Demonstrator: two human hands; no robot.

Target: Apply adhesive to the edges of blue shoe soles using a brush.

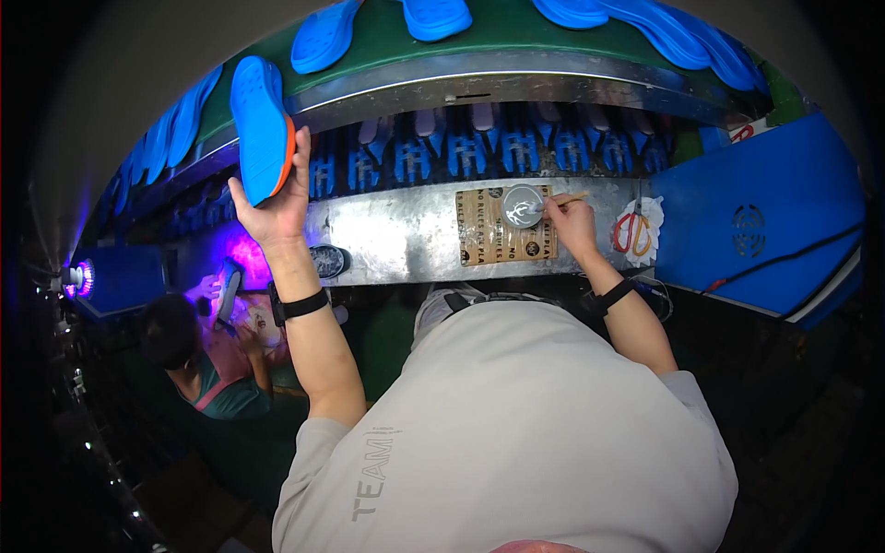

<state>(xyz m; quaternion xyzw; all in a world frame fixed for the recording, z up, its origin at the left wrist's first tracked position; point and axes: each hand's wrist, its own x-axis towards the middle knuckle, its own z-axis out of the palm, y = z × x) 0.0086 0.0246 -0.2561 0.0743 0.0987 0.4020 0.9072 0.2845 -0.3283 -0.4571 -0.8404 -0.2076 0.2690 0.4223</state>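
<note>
My left hand (278, 214) is raised at the far left side of the bench, gripping a blue shoe sole (258, 124) by its lower end. The sole stands tilted up, with an orange strip along its right edge. My right hand (573, 227) pinches a thin brush (573, 197) whose handle sticks out past the fingers. The brush's tip reaches the round cup (523, 207) of greyish-white paste, and the bristles cannot be made out. Under the cup lies a brown printed sheet (479, 247) on the metal bench.
More blue soles (324, 37) lie on the green conveyor belt (387, 46) beyond the bench. Scissors (632, 232) with red and orange handles rest right of my right hand. A dark jar (328, 262) stands near my left forearm. Another person (217, 355) handles a sole at left under purple light.
</note>
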